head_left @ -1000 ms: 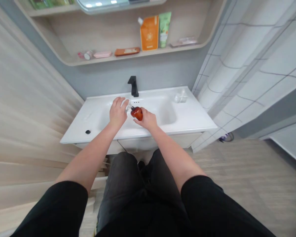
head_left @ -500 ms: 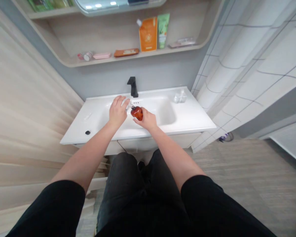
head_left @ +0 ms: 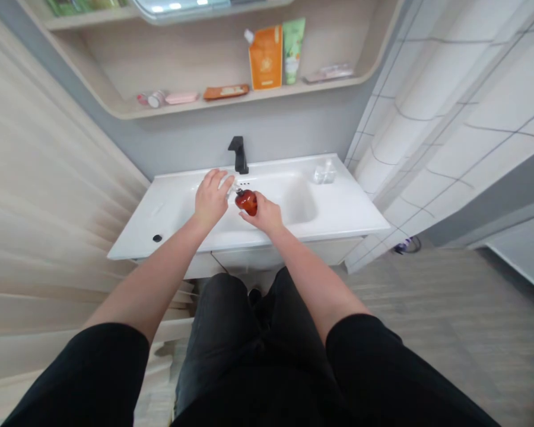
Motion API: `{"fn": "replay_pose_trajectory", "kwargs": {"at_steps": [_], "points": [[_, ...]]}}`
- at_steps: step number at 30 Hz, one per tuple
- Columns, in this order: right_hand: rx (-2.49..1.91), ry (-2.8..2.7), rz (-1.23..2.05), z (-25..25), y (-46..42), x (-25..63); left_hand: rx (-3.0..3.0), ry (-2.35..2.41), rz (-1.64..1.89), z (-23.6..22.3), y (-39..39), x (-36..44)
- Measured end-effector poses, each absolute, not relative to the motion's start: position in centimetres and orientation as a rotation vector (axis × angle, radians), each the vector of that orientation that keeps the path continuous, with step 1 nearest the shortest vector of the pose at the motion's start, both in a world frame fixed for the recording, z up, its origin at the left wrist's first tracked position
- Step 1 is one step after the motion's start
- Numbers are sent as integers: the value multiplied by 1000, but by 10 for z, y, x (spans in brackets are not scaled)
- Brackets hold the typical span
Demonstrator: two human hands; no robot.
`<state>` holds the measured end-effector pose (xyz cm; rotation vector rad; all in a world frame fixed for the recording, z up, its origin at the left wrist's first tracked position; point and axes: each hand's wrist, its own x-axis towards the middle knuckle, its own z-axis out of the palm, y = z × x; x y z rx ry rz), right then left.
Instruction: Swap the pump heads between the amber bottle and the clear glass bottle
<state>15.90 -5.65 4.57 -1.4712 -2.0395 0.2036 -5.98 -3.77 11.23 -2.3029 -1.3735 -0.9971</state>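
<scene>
Grip of the right hand (head_left: pixel 267 214): closed around an amber bottle (head_left: pixel 247 202), tilted above the white basin (head_left: pixel 300 198), its dark neck directed left. Left hand (head_left: pixel 210 198): fingers curved around a small clear object (head_left: pixel 232 189) beside the neck; its shape is partly hidden. Far side: black faucet (head_left: pixel 239 155). Right: transparent container (head_left: pixel 324 173) on the worktop (head_left: pixel 356 214). Near left: black round piece (head_left: pixel 157 238). Above, on the shelf (head_left: pixel 173 111): orange pouch (head_left: pixel 266 59), left of a green tube (head_left: pixel 292 52).

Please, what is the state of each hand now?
Left hand: closed around a clear container.
Right hand: holding the brown bottle, tilted.
</scene>
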Motion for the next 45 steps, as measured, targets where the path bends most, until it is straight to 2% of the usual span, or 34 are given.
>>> {"fn": "replay_pose_trajectory", "kwargs": {"at_steps": [45], "points": [[-1342, -2006, 182, 35, -51, 159, -2391, -1166, -761, 133, -45, -73]]}}
